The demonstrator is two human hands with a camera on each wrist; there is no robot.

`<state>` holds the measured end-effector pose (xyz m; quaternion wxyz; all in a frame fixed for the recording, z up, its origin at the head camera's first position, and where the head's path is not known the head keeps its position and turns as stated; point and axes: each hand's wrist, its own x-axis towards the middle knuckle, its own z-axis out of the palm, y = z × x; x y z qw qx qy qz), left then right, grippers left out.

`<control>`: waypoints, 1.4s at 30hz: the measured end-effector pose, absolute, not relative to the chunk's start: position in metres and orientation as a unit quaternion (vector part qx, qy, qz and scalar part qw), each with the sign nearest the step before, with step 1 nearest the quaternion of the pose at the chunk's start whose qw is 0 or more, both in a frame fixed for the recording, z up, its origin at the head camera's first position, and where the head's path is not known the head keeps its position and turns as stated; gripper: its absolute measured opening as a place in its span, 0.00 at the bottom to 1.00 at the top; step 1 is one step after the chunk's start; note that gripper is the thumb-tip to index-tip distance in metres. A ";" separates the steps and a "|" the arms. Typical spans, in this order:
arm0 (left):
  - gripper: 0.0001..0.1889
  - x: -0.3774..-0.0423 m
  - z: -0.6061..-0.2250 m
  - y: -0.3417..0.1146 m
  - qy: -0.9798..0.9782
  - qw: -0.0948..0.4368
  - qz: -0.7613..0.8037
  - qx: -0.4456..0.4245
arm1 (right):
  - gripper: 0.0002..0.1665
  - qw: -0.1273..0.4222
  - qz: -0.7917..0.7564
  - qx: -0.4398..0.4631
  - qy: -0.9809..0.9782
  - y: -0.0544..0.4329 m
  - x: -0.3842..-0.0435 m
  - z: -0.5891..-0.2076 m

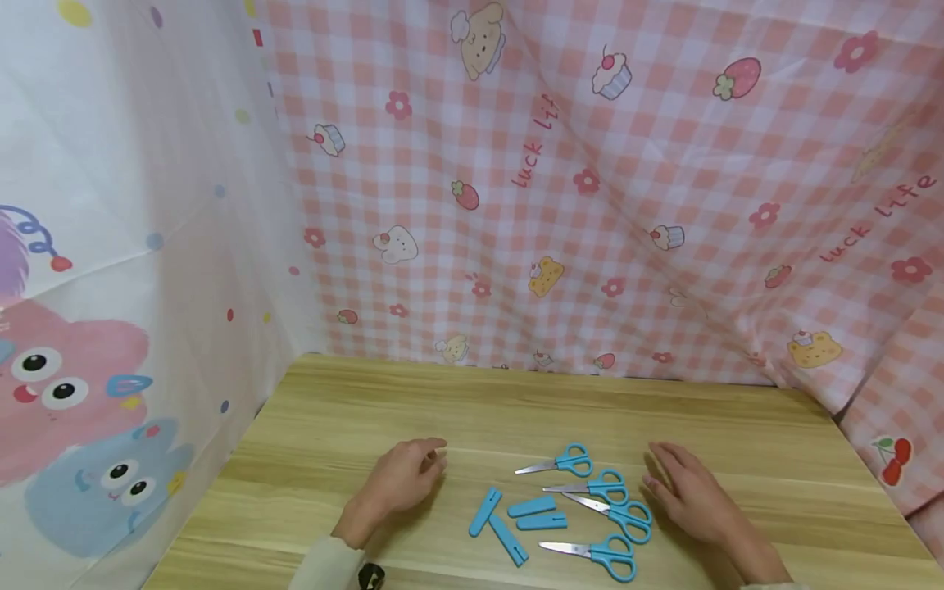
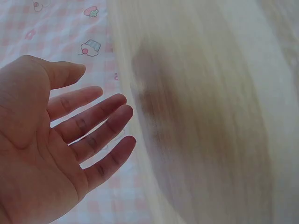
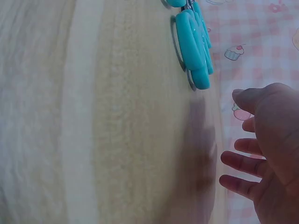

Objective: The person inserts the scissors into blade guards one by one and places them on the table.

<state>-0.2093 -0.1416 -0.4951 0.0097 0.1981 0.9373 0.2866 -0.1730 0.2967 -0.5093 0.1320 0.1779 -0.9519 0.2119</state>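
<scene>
Several scissors with blue handles lie on the table between the hands, blades pointing left. The farthest pair of scissors (image 1: 575, 460) lies apart; two pairs below it overlap, and another pair of scissors (image 1: 614, 557) is nearest the front edge. Left of them are several blue blade covers (image 1: 509, 539), two side by side and two meeting at an angle. My left hand (image 1: 406, 479) hovers left of the covers, fingers loosely bent and holding nothing. To the right of the handles, my right hand (image 1: 693, 500) is empty too, fingers relaxed; blue handles (image 3: 191, 44) show near its thumb.
The wood-grain table (image 1: 354, 401) ends at a pink checked cloth (image 1: 428, 180) hanging behind it. A white cloth (image 1: 221, 270) with cartoon figures hangs along the left side. A dark round item (image 1: 371, 576) sits at the left sleeve.
</scene>
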 end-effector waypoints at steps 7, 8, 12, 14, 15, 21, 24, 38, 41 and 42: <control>0.17 -0.208 -0.495 -0.138 0.930 0.026 0.305 0.202 | 0.29 0.119 0.233 0.166 -0.951 0.292 -0.175 -0.511; 0.17 -0.208 -0.495 -0.138 0.930 0.027 0.307 0.202 | 0.29 0.116 0.237 0.164 -0.951 0.292 -0.176 -0.511; 0.16 -0.209 -0.496 -0.136 0.925 0.027 0.316 0.210 | 0.29 0.113 0.253 0.162 -0.947 0.290 -0.179 -0.512; 0.15 -0.210 -0.497 -0.134 0.920 0.029 0.323 0.219 | 0.28 0.122 0.260 0.168 -0.943 0.288 -0.181 -0.513; 0.15 -0.210 -0.498 -0.134 0.918 0.032 0.327 0.223 | 0.28 0.129 0.261 0.172 -0.941 0.287 -0.182 -0.514; 0.15 -0.210 -0.500 -0.131 0.897 0.064 0.367 0.238 | 0.25 0.152 0.255 0.181 -0.938 0.281 -0.185 -0.516; 0.15 -0.210 -0.500 -0.130 0.888 0.078 0.383 0.241 | 0.25 0.146 0.257 0.175 -0.939 0.279 -0.186 -0.515; 0.15 -0.206 -0.498 -0.118 0.862 0.138 0.423 0.244 | 0.24 0.102 0.291 0.167 -0.936 0.270 -0.190 -0.513; 0.15 -0.206 -0.498 -0.116 0.860 0.137 0.425 0.245 | 0.24 0.084 0.308 0.162 -0.934 0.268 -0.191 -0.513; 0.15 -0.206 -0.499 -0.115 0.860 0.137 0.426 0.246 | 0.24 0.077 0.315 0.159 -0.933 0.267 -0.191 -0.513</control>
